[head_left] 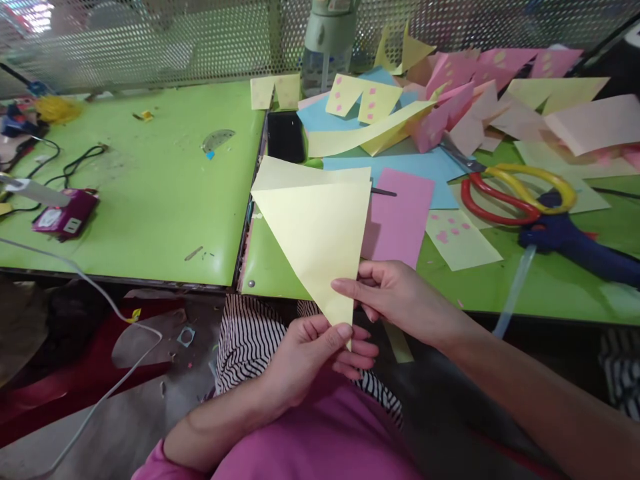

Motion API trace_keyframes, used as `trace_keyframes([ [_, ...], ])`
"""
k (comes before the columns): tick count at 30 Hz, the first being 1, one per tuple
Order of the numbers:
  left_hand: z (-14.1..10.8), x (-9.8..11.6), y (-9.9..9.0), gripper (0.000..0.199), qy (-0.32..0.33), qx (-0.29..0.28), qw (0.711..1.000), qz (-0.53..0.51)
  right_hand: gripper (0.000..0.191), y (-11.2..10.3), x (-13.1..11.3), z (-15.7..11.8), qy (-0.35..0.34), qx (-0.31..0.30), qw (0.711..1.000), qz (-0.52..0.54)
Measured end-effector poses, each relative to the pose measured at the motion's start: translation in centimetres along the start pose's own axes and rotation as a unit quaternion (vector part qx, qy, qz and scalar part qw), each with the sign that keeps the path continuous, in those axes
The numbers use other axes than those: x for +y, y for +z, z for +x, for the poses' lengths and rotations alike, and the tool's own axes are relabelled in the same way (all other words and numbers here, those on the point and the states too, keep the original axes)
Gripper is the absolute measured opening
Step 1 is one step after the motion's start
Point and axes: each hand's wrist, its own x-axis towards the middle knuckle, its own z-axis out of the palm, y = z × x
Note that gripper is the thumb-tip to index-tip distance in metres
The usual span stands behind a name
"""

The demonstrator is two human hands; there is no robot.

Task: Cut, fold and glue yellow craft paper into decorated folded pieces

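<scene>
A folded sheet of pale yellow paper [320, 233] is held up in front of the table's edge, narrowing to a point at the bottom. My left hand [320, 347] pinches that lower tip, thumb on top and fingers beneath. Just above it, my right hand [395, 293] grips the right edge of the paper between thumb and fingers. Behind the paper lies a pink sheet [400, 213], partly covered. Scissors [515, 193] with red and yellow handles rest to the right, beside a blue glue gun [575, 247] with a clear glue stick.
Cut and folded papers [465, 100] in yellow, pink and blue pile up at the back right. A black phone [286, 137] and a bottle [327, 53] stand near the seam of the green table [165, 200]. A purple plug box [65, 213] with cables sits left.
</scene>
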Motion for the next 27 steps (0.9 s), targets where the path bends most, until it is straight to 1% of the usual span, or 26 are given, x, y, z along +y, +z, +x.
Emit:
trace_keyframes([
  [3,-0.4,-0.2,-0.1,0.048,-0.01,-0.021,1.0,0.005,0.039,0.0,-0.2,0.0,0.002,0.009,1.0,0.004],
  [8,-0.4,-0.3,-0.2,0.048,-0.014,-0.001,1.0,0.024,0.035,0.0,-0.1,0.2,0.005,0.006,1.0,0.002],
  [14,-0.3,-0.5,-0.2,0.048,-0.018,0.009,0.999,0.031,0.036,0.0,-0.1,0.2,0.011,0.006,1.0,0.01],
  [20,-0.2,-0.7,-0.3,0.045,-0.022,0.01,1.0,0.016,0.037,0.0,-0.1,0.2,0.015,0.004,1.0,0.014],
  [25,-0.2,-1.1,-0.7,0.046,-0.021,0.014,0.999,0.033,0.036,-0.1,0.2,0.1,0.013,0.003,1.0,0.008],
  [27,-0.1,-1.1,-0.7,0.05,-0.013,0.007,0.999,0.037,0.036,0.0,0.2,-0.1,0.012,-0.003,1.0,0.013],
])
